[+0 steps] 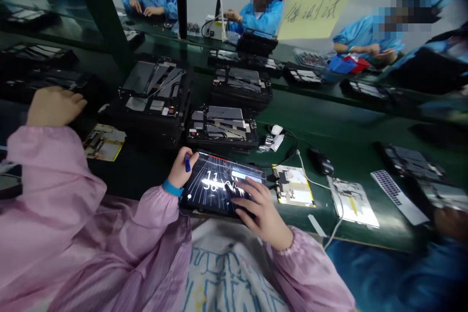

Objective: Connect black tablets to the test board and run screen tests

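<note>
A tablet point(210, 199) lies at the table's front edge, its lit screen showing large clock digits and bright reflections. My left hand point(178, 169), with a blue wristband point(171, 188) at the wrist, grips the tablet's left edge. A blue pen point(187, 162) is tucked in that same hand and points up. Over the right half of the screen, my right hand point(266, 214) has its fingers spread, and the fingertips are at or just above the glass; contact cannot be made out.
Stacks of opened tablet shells point(221, 124) stand behind the tablet. To the right are a white-and-yellow battery point(294, 186), a mouse point(321, 161), a cable point(341, 204) and a label sheet point(397, 195). A co-worker's hand point(56, 106) reaches in at left. More people sit across the bench.
</note>
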Tool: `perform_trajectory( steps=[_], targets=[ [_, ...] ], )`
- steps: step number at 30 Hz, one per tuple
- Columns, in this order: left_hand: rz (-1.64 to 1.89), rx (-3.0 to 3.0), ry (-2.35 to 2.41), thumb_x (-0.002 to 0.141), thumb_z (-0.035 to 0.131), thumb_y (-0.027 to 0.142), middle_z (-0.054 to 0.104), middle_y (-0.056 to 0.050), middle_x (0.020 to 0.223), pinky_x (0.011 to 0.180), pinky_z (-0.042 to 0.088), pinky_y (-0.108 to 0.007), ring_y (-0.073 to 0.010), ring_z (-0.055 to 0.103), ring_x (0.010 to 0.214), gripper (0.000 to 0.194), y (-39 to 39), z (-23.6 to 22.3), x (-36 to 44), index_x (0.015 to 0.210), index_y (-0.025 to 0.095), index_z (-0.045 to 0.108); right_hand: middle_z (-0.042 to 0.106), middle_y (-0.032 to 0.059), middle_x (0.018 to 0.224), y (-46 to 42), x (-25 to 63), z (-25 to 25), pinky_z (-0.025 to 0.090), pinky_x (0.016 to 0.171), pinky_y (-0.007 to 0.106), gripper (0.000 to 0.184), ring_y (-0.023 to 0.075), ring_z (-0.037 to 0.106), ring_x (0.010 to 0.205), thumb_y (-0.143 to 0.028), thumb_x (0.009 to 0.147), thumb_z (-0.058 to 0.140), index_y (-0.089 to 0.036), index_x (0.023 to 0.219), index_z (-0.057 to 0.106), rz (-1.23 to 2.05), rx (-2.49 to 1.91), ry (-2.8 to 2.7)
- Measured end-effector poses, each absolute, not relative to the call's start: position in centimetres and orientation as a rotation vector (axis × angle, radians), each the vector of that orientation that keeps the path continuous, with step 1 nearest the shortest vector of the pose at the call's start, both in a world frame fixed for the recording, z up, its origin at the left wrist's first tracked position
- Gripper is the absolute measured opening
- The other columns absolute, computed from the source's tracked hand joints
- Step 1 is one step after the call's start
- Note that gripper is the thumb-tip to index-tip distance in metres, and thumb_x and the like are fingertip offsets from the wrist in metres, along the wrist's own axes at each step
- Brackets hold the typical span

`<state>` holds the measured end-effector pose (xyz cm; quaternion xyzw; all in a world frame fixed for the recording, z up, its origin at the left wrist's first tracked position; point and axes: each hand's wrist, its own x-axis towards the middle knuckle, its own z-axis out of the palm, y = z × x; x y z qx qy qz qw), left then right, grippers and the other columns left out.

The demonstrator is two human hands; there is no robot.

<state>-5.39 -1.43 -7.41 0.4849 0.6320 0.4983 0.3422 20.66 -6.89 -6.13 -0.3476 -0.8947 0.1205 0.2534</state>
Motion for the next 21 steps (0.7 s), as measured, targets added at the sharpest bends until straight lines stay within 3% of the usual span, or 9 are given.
perform_trajectory(
  steps=[5, 9, 21],
  targets=[
    [1.314, 1.196, 1.63, 0.08, 0.055, 0.026, 0.043, 0.003, 0.071, 0.074, 0.04, -0.027, -0.014, 0.046, 0.071, 0.015, -1.5, -7.8, -5.3, 0.074, 0.021, 0.042, 0.052, 0.0088, 0.136, -5.0, 20.5, -7.2, 0.027, 0.105, 0.063, 0.026, 0.0353, 0.031, 0.136, -0.038, 0.09, 0.052, -0.026, 0.109, 0.065, 0.154, -1.214, -2.465],
    [1.329, 1.125, 1.612, 0.08, 0.053, 0.019, 0.043, 0.003, 0.071, 0.072, 0.04, -0.026, -0.0129, 0.046, 0.07, 0.014, -1.6, -7.9, -5.2, 0.073, 0.021, 0.041, 0.047, 0.0134, 0.139, -3.7, 20.5, -7.3, 0.031, 0.106, 0.059, 0.044, 0.033, 0.028, 0.138, -0.044, 0.091, 0.048, -0.021, 0.128, 0.051, 0.131, -1.342, -2.292],
    [1.362, 1.084, 1.514, 0.082, 0.049, 0.014, 0.041, 0.004, 0.073, 0.076, 0.038, -0.026, -0.012, 0.046, 0.072, 0.014, -2.0, -8.1, -4.8, 0.076, 0.021, 0.038, 0.044, 0.0117, 0.14, -5.6, 17.2, -5.5, 0.032, 0.105, 0.06, 0.033, 0.0341, 0.025, 0.139, -0.036, 0.087, 0.056, -0.024, 0.117, 0.059, 0.346, -1.008, -2.526]
  ],
)
